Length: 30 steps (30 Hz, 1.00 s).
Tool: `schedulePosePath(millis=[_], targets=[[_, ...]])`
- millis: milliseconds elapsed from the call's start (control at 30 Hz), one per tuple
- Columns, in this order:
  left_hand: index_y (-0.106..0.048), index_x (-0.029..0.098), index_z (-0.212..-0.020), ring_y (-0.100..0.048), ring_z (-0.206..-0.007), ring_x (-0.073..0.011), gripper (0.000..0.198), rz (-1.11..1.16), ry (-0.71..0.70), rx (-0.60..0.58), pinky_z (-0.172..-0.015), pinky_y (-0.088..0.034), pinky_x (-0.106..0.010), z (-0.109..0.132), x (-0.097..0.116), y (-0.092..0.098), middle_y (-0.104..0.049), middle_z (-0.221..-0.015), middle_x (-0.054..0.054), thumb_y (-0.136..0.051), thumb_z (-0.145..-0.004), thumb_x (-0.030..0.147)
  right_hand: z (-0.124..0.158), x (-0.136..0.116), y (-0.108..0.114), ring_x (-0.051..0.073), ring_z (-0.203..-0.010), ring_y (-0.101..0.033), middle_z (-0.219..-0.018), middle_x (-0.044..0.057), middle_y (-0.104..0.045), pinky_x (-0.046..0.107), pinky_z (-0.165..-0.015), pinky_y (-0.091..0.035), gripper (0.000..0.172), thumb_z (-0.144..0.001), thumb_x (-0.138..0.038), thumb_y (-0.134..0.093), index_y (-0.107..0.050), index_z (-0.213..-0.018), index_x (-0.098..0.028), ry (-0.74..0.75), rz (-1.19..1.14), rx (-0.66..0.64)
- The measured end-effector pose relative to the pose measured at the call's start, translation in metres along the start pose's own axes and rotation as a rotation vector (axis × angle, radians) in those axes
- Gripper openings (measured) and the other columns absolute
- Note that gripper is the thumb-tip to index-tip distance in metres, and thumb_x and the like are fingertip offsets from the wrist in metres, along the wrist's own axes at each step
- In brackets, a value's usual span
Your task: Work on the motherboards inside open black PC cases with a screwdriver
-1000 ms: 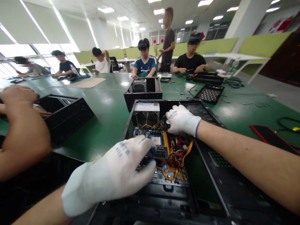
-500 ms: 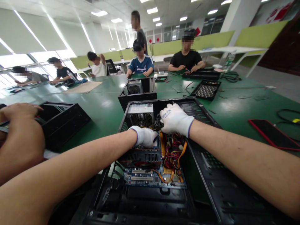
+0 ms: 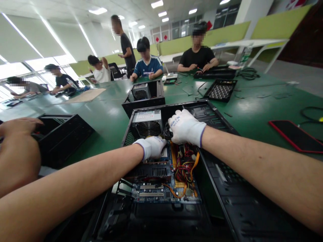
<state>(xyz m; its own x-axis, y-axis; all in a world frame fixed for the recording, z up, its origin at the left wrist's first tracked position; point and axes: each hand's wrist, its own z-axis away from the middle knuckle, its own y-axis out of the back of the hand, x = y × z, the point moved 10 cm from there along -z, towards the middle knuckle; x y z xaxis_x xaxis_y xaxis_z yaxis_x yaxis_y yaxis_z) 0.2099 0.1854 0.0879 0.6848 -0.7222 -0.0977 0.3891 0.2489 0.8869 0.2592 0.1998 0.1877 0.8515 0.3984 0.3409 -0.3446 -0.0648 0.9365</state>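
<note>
An open black computer case (image 3: 174, 220) lies in front of me with a blue motherboard (image 3: 151, 195) inside. My right hand (image 3: 185, 127), in a white glove, has its fingers closed around a small black cooling fan (image 3: 166, 130), which is partly hidden. Below the fan, my gloved left hand (image 3: 154, 147) is over the upper part of the board, its fingers bent together; whatever they hold is hidden. A power supply (image 3: 147, 122) sits behind that hand. Red, yellow and black cables (image 3: 185, 168) are bundled beside the board, under my right wrist.
Another open case (image 3: 143, 95) stands behind mine, with a black perforated panel (image 3: 220, 90) to its right. A red-edged phone (image 3: 294, 134) lies on the green table (image 3: 254, 111). At left, a co-worker's arm (image 3: 19, 151) reaches beside a third case (image 3: 67, 137). Several people sit across.
My left hand has moved up slightly, toward the fan. The right hand keeps its hold on the fan. In the background, a standing person has shifted left in view.
</note>
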Motion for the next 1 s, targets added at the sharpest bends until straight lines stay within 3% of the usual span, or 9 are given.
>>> schedulePosePath(millis=[333,600,1000], targets=[[-0.071,0.017,-0.126,-0.072,-0.117,-0.0349,0.046,-0.027,0.024,-0.038,-0.098,-0.060,-0.041,-0.0033,-0.0034,-0.0044,-0.075,-0.129,-0.016,-0.076,-0.083,0.032,-0.0041,0.0003,-0.0036,0.039,-0.106,-0.062,-0.113,0.020,-0.075,0.048,-0.086,-0.047,0.053,-0.073,-0.051,-0.072,-0.075,-0.113,-0.016,0.011,-0.019,0.014],[-0.068,0.018,-0.134,-0.070,-0.123,-0.0321,0.052,-0.015,0.014,-0.019,-0.104,-0.057,-0.038,-0.0032,-0.0003,0.0000,-0.073,-0.133,-0.015,-0.076,-0.086,0.034,-0.0032,-0.0010,-0.0041,0.039,-0.105,-0.062,-0.112,0.020,-0.075,0.048,-0.085,-0.047,0.050,-0.073,-0.052,-0.073,-0.076,-0.110,-0.018,0.033,-0.016,0.008],[-0.069,0.019,-0.132,-0.070,-0.124,-0.0318,0.051,-0.028,0.032,-0.020,-0.104,-0.057,-0.037,-0.0042,-0.0024,-0.0021,-0.072,-0.135,-0.014,-0.076,-0.086,0.039,0.0000,-0.0015,-0.0029,0.036,-0.106,-0.063,-0.115,0.017,-0.075,0.045,-0.086,-0.047,0.052,-0.077,-0.053,-0.069,-0.076,-0.114,-0.017,0.040,0.006,-0.003]])
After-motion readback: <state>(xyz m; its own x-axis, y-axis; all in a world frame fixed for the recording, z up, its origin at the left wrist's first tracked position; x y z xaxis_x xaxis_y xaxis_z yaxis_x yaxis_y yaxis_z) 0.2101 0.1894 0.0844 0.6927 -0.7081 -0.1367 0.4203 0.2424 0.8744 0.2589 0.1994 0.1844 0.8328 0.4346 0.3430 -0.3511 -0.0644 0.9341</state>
